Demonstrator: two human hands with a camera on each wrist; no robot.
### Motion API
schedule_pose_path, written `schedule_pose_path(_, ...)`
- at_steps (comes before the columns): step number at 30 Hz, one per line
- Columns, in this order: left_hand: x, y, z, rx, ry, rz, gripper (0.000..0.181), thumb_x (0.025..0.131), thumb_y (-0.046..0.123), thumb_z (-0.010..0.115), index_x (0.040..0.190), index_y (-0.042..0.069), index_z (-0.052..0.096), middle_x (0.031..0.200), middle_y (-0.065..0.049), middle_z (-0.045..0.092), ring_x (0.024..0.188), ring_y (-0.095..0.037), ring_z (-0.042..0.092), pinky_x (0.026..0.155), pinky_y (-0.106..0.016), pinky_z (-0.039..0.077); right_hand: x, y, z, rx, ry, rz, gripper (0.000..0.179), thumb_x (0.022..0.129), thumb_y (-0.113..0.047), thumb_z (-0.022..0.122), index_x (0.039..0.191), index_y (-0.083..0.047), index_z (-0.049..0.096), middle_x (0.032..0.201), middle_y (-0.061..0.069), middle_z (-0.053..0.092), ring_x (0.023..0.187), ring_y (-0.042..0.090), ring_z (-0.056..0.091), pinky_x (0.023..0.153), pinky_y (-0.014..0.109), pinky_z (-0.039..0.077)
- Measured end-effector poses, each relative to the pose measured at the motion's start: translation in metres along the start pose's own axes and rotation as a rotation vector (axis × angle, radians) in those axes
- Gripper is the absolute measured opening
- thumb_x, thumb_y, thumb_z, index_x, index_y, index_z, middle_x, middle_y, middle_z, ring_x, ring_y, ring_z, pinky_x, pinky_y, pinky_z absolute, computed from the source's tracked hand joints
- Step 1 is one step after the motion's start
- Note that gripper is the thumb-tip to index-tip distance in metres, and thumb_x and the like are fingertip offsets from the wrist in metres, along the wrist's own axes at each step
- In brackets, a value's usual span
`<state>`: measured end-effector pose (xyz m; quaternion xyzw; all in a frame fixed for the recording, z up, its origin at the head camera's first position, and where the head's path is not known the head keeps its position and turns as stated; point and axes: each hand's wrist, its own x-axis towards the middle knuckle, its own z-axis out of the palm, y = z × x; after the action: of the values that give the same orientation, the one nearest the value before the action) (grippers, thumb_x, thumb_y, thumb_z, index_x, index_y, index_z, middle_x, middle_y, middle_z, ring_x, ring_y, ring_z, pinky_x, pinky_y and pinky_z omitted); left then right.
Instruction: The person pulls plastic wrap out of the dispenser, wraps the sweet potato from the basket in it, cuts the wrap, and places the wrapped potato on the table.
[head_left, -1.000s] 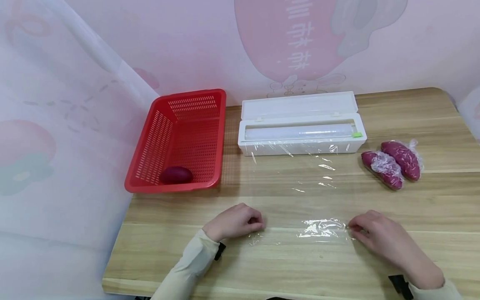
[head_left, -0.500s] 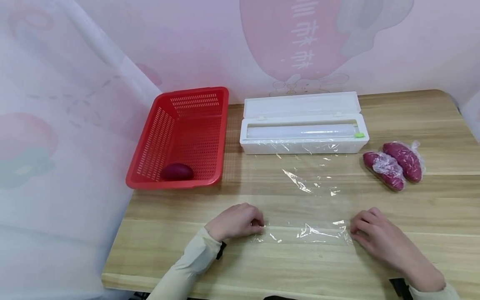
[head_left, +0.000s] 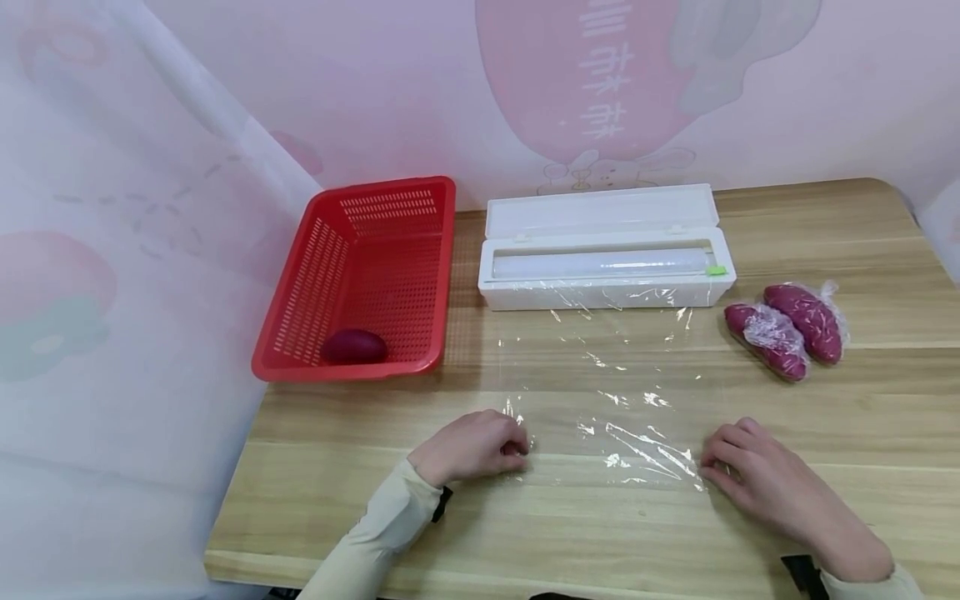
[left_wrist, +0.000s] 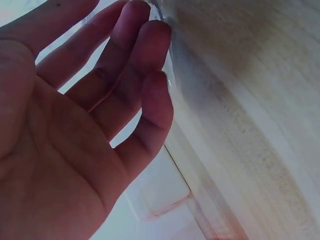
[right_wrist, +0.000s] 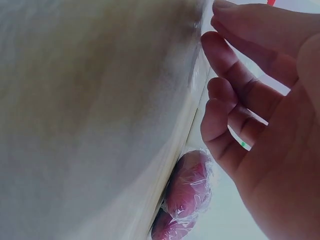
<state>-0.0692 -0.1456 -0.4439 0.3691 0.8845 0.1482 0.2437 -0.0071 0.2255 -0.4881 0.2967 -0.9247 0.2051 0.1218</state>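
Observation:
A clear sheet of cling film [head_left: 622, 400] stretches from the roll [head_left: 600, 264] in a white dispenser box [head_left: 600, 294] toward the front of the table. My left hand [head_left: 476, 446] pinches its near left corner between thumb and curled fingers. At the near right corner my right hand [head_left: 765, 475] pinches the film the same way. Both hands stay low over the wood, and the film lies between them with shiny creases, more of them toward the right. In the right wrist view, thumb and forefinger meet near the top, with a wrapped sweet potato [right_wrist: 190, 185] beyond the hand.
Left of the dispenser stands a red basket [head_left: 442, 275] holding one unwrapped purple sweet potato [head_left: 355, 347]. Two film-wrapped sweet potatoes [head_left: 806, 321] lie on the right of the wooden table [head_left: 862, 417]. The dispenser's lid [head_left: 600, 212] is raised against the printed wall covering [head_left: 375, 92].
Both hands keep nearly the same places, holding the film's near corners. The film's creases and glints have shifted, with more wrinkles now near the right hand. The view has tilted slightly.

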Motion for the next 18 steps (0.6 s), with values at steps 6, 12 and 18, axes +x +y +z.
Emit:
schedule_pose_path(6, -0.001, -0.001, -0.002, -0.007, 0.009, -0.008, 0.009, 0.087, 0.026, 0.071, 0.084, 0.018, 0.07, 0.074, 0.012, 0.058, 0.066, -0.001, 0.049, 0.063, -0.017, 0.043, 0.003, 0.001, -0.004, -0.006, -0.013, 0.01, 0.023, 0.062, -0.016, 0.083, 0.08, -0.023, 0.069, 0.084, -0.012, 0.063, 0.081, 0.009, 0.05, 0.069, 0.029, 0.05)
schedule_pose_path(12, -0.002, -0.003, -0.007, -0.004, 0.045, 0.007, 0.009, 0.088, 0.025, 0.07, 0.081, 0.02, 0.068, 0.074, 0.013, 0.06, 0.066, 0.0, 0.051, 0.064, -0.016, 0.044, 0.009, 0.005, -0.008, -0.011, -0.004, 0.008, 0.023, 0.062, -0.015, 0.083, 0.08, -0.021, 0.07, 0.084, -0.01, 0.064, 0.08, 0.009, 0.051, 0.068, 0.03, 0.051)
schedule_pose_path(18, -0.006, -0.002, -0.018, 0.029, 0.129, 0.034, 0.007, 0.09, 0.024, 0.067, 0.09, 0.018, 0.071, 0.085, 0.009, 0.067, 0.076, -0.002, 0.058, 0.071, -0.019, 0.049, 0.017, 0.011, -0.015, -0.028, -0.003, 0.027, 0.022, 0.065, -0.015, 0.081, 0.083, -0.018, 0.07, 0.084, -0.007, 0.066, 0.08, 0.013, 0.054, 0.069, 0.035, 0.052)
